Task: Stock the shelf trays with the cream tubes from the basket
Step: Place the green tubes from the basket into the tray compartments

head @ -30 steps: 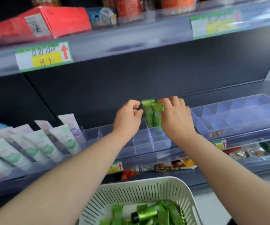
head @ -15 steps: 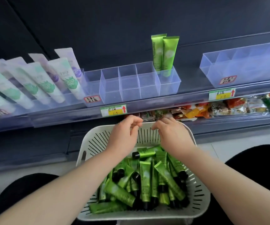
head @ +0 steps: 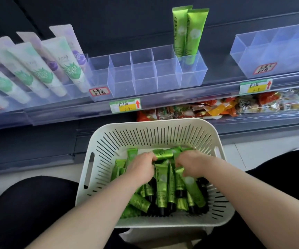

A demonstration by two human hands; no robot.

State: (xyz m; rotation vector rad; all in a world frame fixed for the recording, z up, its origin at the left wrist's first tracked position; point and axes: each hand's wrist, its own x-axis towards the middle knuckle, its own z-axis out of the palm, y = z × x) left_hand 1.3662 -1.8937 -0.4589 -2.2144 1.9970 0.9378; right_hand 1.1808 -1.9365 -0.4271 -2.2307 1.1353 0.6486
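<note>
Shelf (head: 172, 102) behind carries a clear tray (head: 145, 76), two green tubes (head: 195, 33) upright in its rightmost compartment. Left hand (head: 141, 169) and right hand (head: 192, 164), fingers curled, reach among loose tubes (head: 161, 187) in the basket (head: 145, 124); grip unclear.

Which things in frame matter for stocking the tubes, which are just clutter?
Job: green cream tubes, white basket, clear divided tray, two stocked tubes, left hand, right hand.
Clutter: white tubes at left, snack packets below, price tags.
</note>
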